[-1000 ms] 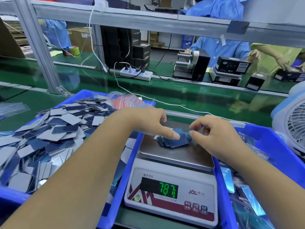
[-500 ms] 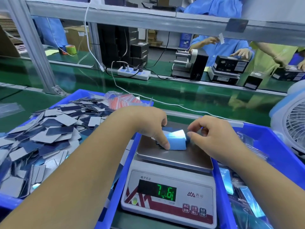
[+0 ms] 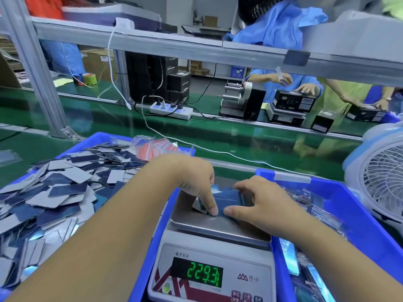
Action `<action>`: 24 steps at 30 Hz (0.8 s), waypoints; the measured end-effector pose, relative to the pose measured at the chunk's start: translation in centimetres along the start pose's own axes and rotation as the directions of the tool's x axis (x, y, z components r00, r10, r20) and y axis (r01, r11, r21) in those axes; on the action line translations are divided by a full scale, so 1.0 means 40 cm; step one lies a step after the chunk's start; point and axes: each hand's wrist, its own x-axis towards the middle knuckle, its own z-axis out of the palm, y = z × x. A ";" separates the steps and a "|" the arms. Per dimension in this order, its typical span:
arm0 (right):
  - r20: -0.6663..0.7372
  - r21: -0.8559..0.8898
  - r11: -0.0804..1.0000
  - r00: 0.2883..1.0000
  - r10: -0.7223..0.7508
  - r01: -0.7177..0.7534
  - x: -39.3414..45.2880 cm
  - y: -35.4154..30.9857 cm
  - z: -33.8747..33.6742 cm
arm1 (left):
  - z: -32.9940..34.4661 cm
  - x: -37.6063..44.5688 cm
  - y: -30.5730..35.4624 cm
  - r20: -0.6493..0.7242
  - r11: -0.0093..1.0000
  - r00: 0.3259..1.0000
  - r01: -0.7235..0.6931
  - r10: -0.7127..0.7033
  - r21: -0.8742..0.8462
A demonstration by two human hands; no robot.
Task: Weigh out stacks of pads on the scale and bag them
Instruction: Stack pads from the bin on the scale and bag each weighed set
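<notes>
A white digital scale (image 3: 220, 227) with a steel pan stands between two blue bins; its green display reads 229.3. A small stack of dark blue pads (image 3: 226, 198) lies on the pan. My left hand (image 3: 196, 182) grips the stack's left side, fingers curled down over it. From the right, my right hand (image 3: 259, 198) holds the same stack, thumb at its front edge. Both hands press down on the pan, and most of the stack is hidden under them.
The blue bin (image 3: 104, 138) on the left is heaped with loose blue and grey pads. A packet of red-striped bags (image 3: 152, 147) lies at its far edge. The right blue bin (image 3: 359, 214) holds bagged pads. A fan (image 3: 381, 177) stands far right. People work across the green conveyor (image 3: 218, 136).
The pads were fanned out on the pan, then gathered into a stack. Both hands have closed in around it and press down; the reading jumped from 7.6 to 229.3.
</notes>
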 end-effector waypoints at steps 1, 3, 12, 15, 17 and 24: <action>0.005 0.006 1.000 1.000 0.003 -0.003 -0.001 0.001 -0.001 | 0.001 -0.003 0.001 0.001 1.000 1.000 -0.006 0.006 -0.010; 0.018 0.038 0.999 1.000 0.011 -0.011 -0.003 0.001 -0.002 | 0.006 -0.011 0.003 -0.013 0.999 1.000 -0.029 0.028 -0.027; -0.002 0.209 0.978 1.000 0.012 -0.012 -0.007 0.001 -0.010 | 0.062 -0.035 -0.004 -0.203 0.961 0.966 -0.198 0.159 -0.190; -0.009 0.219 0.975 0.999 -0.031 0.032 -0.016 -0.012 -0.011 | 0.076 -0.040 -0.012 -0.247 0.916 0.949 -0.265 0.193 -0.302; -0.074 0.207 0.977 0.997 -0.029 0.044 -0.019 -0.015 -0.010 | 0.082 -0.038 -0.012 -0.299 0.880 0.931 -0.313 0.209 -0.358; -0.121 0.129 0.990 0.992 -0.039 0.055 -0.017 -0.005 -0.007 | 0.112 -0.015 0.018 -0.351 0.845 0.902 -0.382 0.253 -0.373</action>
